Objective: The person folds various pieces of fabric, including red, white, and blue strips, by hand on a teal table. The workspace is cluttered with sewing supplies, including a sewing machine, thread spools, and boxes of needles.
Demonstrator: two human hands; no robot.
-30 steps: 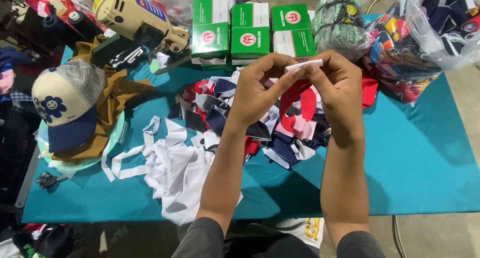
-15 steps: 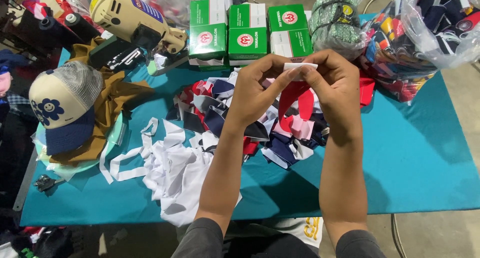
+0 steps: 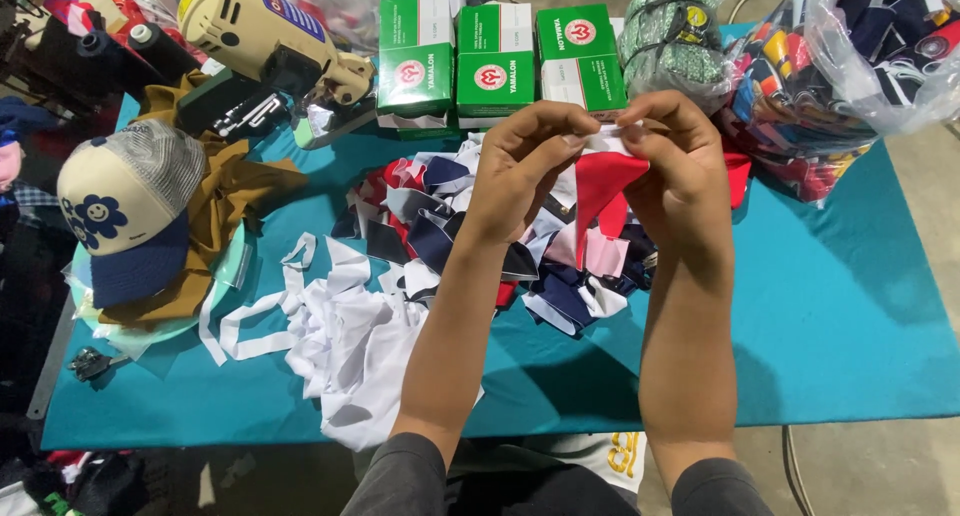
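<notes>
We see left hand (image 3: 525, 166) and right hand (image 3: 672, 161) both pinching a red fabric piece (image 3: 600, 186) up off the scrap pile (image 3: 470, 236), boxes (image 3: 490, 61) at 12 o'clock, likely to spread it clear of the tabletop (image 3: 850, 306).

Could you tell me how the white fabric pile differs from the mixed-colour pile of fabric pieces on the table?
The white fabric pile is one colour with long loose strips trailing left; the mixed-colour pile holds navy, red, pink and white pieces, mostly short and angular. The white pile lies nearer the table's front edge; the mixed pile sits farther back, below the green boxes. Both lie loose on the teal table.
</notes>
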